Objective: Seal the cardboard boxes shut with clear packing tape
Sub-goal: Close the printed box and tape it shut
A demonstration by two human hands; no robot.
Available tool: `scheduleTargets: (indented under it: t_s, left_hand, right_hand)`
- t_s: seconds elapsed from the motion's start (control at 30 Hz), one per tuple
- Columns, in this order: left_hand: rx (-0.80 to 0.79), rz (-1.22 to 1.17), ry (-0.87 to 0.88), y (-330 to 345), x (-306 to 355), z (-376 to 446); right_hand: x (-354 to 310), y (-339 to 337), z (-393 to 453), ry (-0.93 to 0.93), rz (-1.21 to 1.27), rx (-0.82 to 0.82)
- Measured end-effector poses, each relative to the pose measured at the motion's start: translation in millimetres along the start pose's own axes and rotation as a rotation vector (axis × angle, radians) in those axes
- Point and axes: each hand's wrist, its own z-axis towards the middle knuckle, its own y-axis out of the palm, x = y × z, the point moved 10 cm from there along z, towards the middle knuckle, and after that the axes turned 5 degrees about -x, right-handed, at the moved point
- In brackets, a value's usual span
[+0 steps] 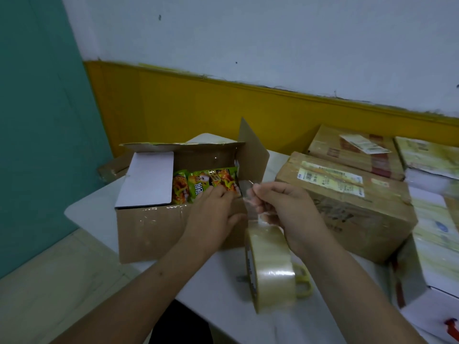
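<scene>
An open cardboard box (151, 232) stands on the white table (89, 214), its flaps up, with green snack packets (201, 181) and a white card inside. My left hand (211, 214) rests on the box's near right corner, fingers over the rim. My right hand (283, 207) pinches the free end of clear tape (246, 192) pulled up from the roll of clear packing tape (269, 266), which hangs below it, just right of the box.
A sealed cardboard box (352, 209) with shipping labels sits to the right, more boxes (357, 150) behind it and white cartons (437, 219) at the far right. Yellow-handled scissors (304, 281) lie behind the roll. A yellow and white wall backs the table.
</scene>
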Motion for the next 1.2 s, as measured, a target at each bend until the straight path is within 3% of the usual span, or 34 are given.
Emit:
scheduleTargets:
  t_s: [0.27, 0.53, 0.83, 1.0, 1.2]
  left_hand:
    - [0.057, -0.177, -0.107, -6, -10, 5]
    - [0.082, -0.421, -0.180, -15, -19, 0]
    - [0.113, -0.376, -0.142, -17, -15, -2]
    - [-0.040, -0.293, -0.148, -6, -17, 8]
    - [-0.360, -0.359, -0.106, 15, -15, 34]
  right_hand:
    - [3, 6, 65, -0.071, -0.272, 0.026]
    - [-9, 0, 81, -0.165, -0.915, 0.155]
    - [-20, 30, 76, -0.151, -1.535, 0.094]
    - [-26, 42, 74, -0.201, -1.699, 0.072]
    - [-26, 37, 76, -0.150, -1.617, 0.025]
